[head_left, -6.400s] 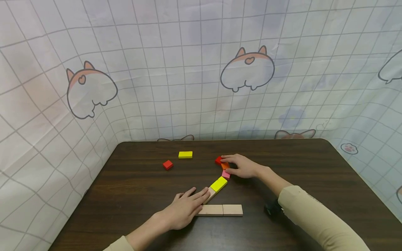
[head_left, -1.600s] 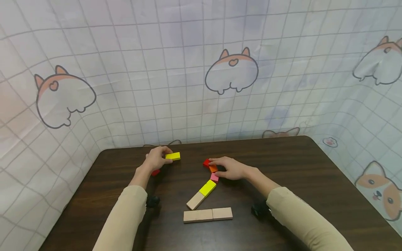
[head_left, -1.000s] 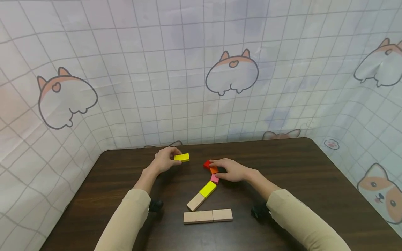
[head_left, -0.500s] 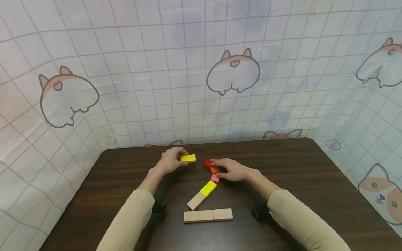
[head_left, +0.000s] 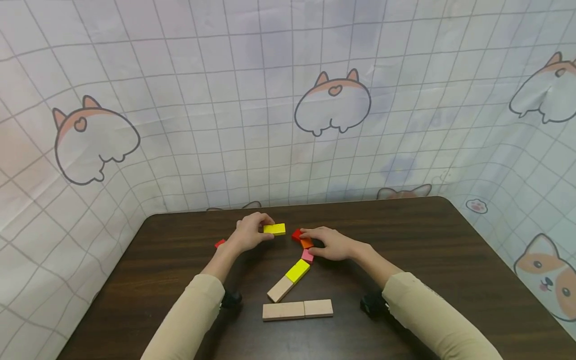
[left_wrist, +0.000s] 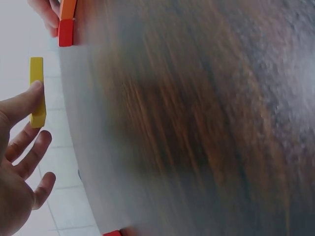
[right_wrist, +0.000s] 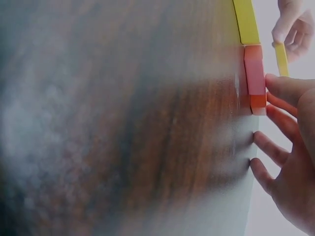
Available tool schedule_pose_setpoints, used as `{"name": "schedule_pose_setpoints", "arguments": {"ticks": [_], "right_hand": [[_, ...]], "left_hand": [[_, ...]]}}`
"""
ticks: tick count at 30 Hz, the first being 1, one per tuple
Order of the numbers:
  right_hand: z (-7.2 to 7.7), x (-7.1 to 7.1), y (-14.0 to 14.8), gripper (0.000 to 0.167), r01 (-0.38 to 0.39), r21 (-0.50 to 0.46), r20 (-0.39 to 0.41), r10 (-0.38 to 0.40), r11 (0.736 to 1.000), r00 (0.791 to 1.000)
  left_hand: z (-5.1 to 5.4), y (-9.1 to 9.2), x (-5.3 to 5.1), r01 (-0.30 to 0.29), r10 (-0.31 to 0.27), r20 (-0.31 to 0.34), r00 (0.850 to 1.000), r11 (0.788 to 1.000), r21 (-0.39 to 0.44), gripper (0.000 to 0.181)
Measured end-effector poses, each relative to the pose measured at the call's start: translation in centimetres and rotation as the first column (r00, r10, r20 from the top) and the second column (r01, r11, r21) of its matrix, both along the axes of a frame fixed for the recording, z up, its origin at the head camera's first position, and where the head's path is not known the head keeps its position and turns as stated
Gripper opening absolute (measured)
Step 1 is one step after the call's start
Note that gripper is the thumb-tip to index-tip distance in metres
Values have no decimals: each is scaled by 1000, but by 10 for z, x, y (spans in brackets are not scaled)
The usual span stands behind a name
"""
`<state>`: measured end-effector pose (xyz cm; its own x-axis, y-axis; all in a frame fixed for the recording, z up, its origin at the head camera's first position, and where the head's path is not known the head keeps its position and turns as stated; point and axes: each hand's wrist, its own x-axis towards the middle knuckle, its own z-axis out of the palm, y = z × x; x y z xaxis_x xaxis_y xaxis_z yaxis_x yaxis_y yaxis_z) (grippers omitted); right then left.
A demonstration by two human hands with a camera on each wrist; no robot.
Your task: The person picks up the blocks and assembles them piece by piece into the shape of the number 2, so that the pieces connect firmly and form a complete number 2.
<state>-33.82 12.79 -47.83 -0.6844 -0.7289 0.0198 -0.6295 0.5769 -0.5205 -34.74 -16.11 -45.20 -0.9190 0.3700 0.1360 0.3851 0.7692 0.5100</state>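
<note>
My left hand (head_left: 249, 233) pinches a yellow block (head_left: 277, 229) between thumb and fingers; in the left wrist view the yellow block (left_wrist: 37, 70) appears raised off the table. Just to its right, a red block (head_left: 296, 234), an orange block (head_left: 307, 243) and a pink block (head_left: 307, 256) form a bent line. My right hand (head_left: 334, 244) rests beside this line, fingertips at the red and orange blocks, thumb against the pink block (right_wrist: 254, 73). Another yellow block (head_left: 298, 270) and a plain wooden block (head_left: 280, 289) continue the line toward me.
Two plain wooden blocks (head_left: 283, 310) lie end to end nearer me. A loose red block (head_left: 219, 243) shows partly behind my left wrist. The dark wooden table (head_left: 405, 225) ends at a grid-patterned white cloth (head_left: 216, 150) behind it.
My left hand left the wooden blocks, took the far yellow block and carried it right, close to the red block. My right hand stays by the coloured line. The head view shifted.
</note>
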Motion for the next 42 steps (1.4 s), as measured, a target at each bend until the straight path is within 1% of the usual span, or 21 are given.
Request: {"name": "schedule_pose_setpoints", "arguments": {"ticks": [4, 7, 10, 15, 22, 27, 34, 38, 42], "right_hand": [[1, 0, 1, 51, -1, -4, 3, 1, 1000, 1000], [0, -1, 1, 51, -4, -3, 0, 4, 1000, 1000], [-1, -1, 0, 51, -8, -1, 1, 8, 1000, 1000], [0, 0, 0, 51, -7, -6, 4, 7, 1000, 1000], [-2, -1, -1, 51, -2, -1, -2, 2, 1000, 1000], [0, -2, -1, 51, 0, 12, -10, 0, 1000, 1000], [2, 0, -2, 50, -3, 5, -5, 3, 1000, 1000], [3, 1, -2, 50, 1, 6, 1, -1, 1000, 1000], [2, 2, -1, 50, 8, 6, 5, -8, 1000, 1000]], "left_hand": [[1, 4, 0, 10, -10, -7, 1000, 1000, 5, 30], [1, 6, 0, 3, -2, -12, 1000, 1000, 4, 30], [0, 7, -1, -4, 4, -11, 1000, 1000, 6, 30], [-3, 10, -3, 7, -7, -12, 1000, 1000, 1, 29], [-3, 12, -4, 13, -14, -10, 1000, 999, -42, 28], [-6, 14, -7, 12, -12, 5, 1000, 998, -67, 28], [-15, 14, -12, 23, -18, 44, 999, 992, -126, 27], [-18, 16, -13, 19, -12, 57, 998, 991, -130, 27], [-19, 18, -14, 15, -6, 65, 998, 992, -125, 28]]}}
